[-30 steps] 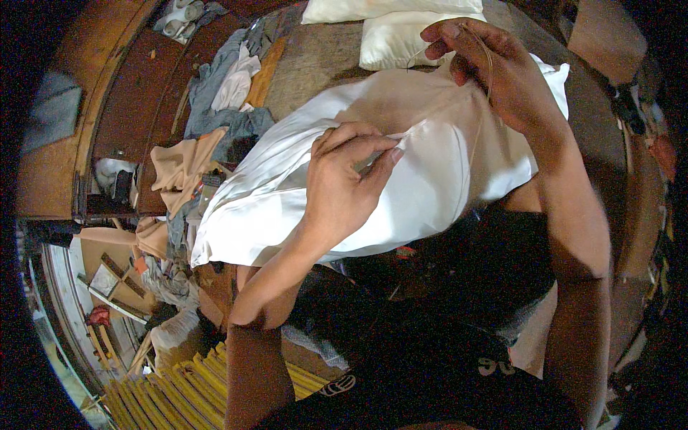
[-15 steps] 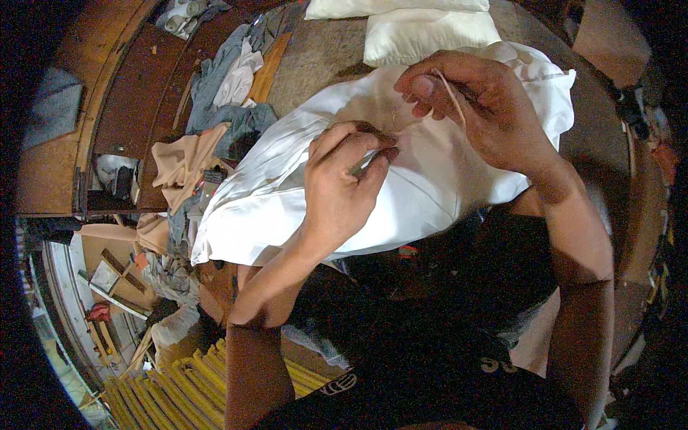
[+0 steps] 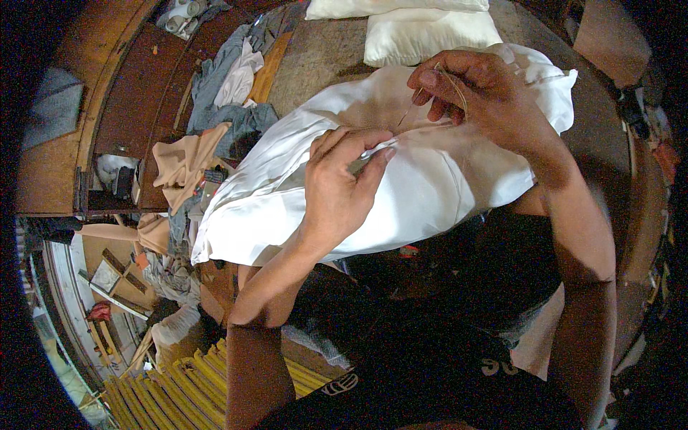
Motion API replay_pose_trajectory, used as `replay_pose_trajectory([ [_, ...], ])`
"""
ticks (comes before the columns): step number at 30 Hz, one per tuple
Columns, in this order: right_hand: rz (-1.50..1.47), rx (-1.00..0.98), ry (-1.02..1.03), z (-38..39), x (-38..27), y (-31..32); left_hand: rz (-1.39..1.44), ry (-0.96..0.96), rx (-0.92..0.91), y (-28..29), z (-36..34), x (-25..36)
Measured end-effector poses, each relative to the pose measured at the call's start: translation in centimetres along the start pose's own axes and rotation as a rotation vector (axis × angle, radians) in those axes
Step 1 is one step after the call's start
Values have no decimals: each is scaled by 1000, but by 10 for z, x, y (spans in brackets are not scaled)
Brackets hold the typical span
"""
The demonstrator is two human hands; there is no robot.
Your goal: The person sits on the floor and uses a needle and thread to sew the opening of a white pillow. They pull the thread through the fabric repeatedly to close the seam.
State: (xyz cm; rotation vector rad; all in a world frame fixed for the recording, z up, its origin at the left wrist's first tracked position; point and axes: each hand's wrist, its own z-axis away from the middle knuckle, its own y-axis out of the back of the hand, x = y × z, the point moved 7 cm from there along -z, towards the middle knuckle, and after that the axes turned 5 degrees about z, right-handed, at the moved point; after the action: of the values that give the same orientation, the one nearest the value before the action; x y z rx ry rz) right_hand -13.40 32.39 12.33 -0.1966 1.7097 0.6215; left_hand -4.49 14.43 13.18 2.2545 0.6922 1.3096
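Observation:
A white cushion (image 3: 423, 208) lies crosswise before me, its cloth creased toward the left end. My left hand (image 3: 338, 188) pinches a fold of that cloth between thumb and fingers near the middle. Just up and to the right, my right hand (image 3: 498, 104) is closed, thumb against bent fingers, with a looped pale thread (image 3: 464, 100) across it. A thin, needle-like line (image 3: 403, 119) runs between the right fingertips and the pinched cloth. It is too fine to tell where needle ends and thread begins.
Two cream cushions (image 3: 430, 36) lie on the worn tabletop (image 3: 312, 61) at the far side. Grey cloths (image 3: 215, 68) and tan scraps (image 3: 188, 161) are heaped at the left by a wooden cabinet (image 3: 129, 115). Yellow slats (image 3: 168, 390) stand at the lower left.
My right hand has shifted slightly right, its fingers curling tighter, and the thread now makes a wider loop. My left hand keeps its pinch on the cloth, almost unmoved.

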Motion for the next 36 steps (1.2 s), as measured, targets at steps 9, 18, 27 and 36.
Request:
replay_pose_trajectory([
  [9,-23,-21,17,0,1,-2,-30,-15,-66,4,0,-4],
  [18,33,-32,19,0,-1,0,-297,-174,-59,10,-2,9],
  [27,26,14,21,3,-3,4,-269,-260,-33,5,-1,11],
  [36,46,22,13,4,-4,3,-234,-306,-61,5,2,17],
])
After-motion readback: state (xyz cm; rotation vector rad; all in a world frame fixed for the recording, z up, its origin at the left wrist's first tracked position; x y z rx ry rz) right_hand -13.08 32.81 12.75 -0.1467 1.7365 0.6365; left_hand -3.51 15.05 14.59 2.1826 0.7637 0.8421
